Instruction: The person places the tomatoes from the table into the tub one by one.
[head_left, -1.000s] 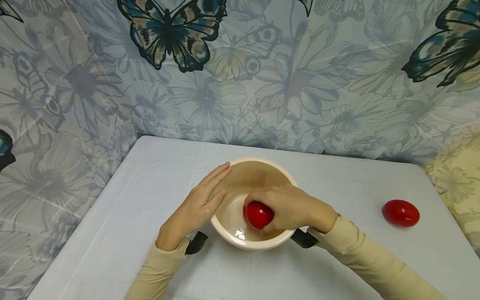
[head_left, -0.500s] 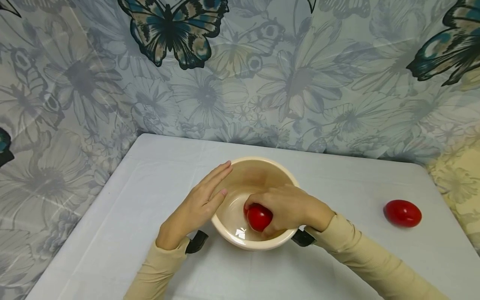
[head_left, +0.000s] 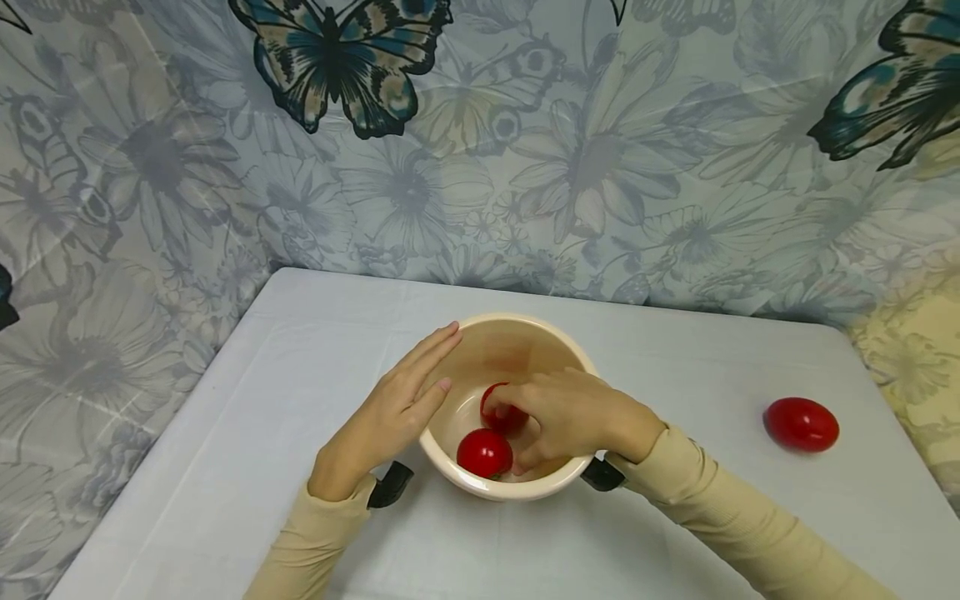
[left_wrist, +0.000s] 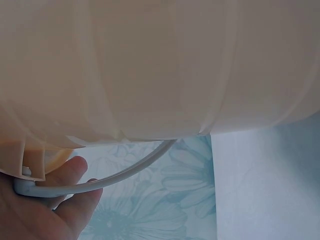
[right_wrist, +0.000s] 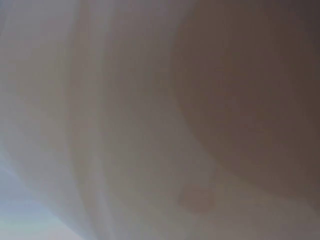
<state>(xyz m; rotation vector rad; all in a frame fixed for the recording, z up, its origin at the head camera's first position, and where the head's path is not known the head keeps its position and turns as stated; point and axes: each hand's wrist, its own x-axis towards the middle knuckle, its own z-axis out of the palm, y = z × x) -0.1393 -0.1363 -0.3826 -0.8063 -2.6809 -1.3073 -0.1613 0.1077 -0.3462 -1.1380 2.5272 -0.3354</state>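
Observation:
A cream bucket [head_left: 517, 327] stands on the white-covered table. My left hand [head_left: 390, 421] lies against its left rim with straight fingers; the left wrist view shows these fingers [left_wrist: 75, 205] beside the bucket's thin pale handle [left_wrist: 125, 175]. My right hand [head_left: 573, 412] reaches over the right rim into the bucket, thumb and fingers apart. Its fingertips lie over a glossy red tomato [head_left: 513, 421], partly hidden by the hand. Another red tomato [head_left: 483, 452] sits in front of it on the bucket's floor, free of the hand. The blurred right wrist view shows mostly the bucket's pale wall [right_wrist: 140, 125].
A third, oval red tomato [head_left: 801, 424] lies on the right side of the white table [head_left: 697, 375]. Dark bands [head_left: 602, 475] show at both wrists. Behind the table hangs a flower and butterfly patterned cloth [head_left: 525, 183].
The right hand has let go of the front tomato, which now sits lower and farther left in the bucket. More of the rear tomato shows. The left hand has stayed in place.

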